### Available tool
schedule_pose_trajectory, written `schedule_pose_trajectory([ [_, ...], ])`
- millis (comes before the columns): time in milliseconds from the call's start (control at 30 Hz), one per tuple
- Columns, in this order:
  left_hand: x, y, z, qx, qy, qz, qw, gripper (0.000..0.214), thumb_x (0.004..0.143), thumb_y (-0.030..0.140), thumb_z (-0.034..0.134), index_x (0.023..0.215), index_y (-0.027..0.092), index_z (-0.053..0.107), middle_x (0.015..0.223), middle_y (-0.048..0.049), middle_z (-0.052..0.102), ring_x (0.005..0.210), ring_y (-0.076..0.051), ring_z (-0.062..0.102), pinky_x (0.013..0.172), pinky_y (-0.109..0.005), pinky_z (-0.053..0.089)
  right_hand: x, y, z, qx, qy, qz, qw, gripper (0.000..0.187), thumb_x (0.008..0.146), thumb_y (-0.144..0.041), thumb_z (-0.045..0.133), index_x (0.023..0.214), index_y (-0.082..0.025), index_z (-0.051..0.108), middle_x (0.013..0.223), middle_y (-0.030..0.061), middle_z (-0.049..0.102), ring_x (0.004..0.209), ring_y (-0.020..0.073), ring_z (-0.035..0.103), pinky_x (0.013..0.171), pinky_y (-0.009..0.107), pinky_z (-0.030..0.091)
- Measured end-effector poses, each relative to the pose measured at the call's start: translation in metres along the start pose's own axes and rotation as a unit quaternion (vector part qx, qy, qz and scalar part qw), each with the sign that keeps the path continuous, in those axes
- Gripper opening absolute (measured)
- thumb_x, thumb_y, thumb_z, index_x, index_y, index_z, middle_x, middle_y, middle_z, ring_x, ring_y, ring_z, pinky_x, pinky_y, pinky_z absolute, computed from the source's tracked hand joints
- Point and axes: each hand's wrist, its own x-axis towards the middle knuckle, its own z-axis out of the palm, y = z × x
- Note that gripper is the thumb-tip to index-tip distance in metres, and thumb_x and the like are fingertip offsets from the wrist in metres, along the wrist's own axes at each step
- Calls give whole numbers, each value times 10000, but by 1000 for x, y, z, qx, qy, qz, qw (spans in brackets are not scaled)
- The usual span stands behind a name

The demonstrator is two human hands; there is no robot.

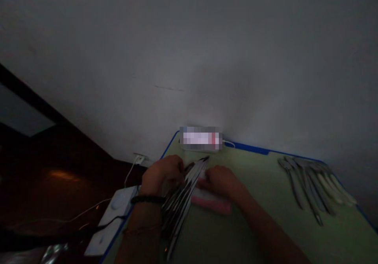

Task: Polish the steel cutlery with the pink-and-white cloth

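A fan of long, thin, dark and silvery pieces [184, 201] lies on the pale green table, too blurred to tell whether they are knives or chopsticks. My left hand [163, 171] is at their left side near the far end, fingers curled down; what they grip is hidden. Across from it, my right hand [221, 181] has its fingers drawn together close to the pieces. Whatever is between those fingertips is too dim to make out. Under and beside the right hand lies a soft-looking pink-and-white thing [211, 204], perhaps a folded cloth.
Spoons and other utensils [307, 181] lie in a row on the right of the table [251, 220], which has a blue edge. A phone-like device [201, 139] with a white cable stands at the back near the wall. A white power strip [113, 216] and cords sit at the left.
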Motion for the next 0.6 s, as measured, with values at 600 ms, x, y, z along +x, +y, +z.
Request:
schedule_pose_trajectory([
  [600,-63,88,-24,-70,52,295,952,256,903,366,343,916,180,518,861,-19,578,762,-139,512,707,-238,428,-70,83,2,41,127,116,984,598,669,-327,637,1215,-149,470,1201,149,522,1100,258,479,862,340,350],
])
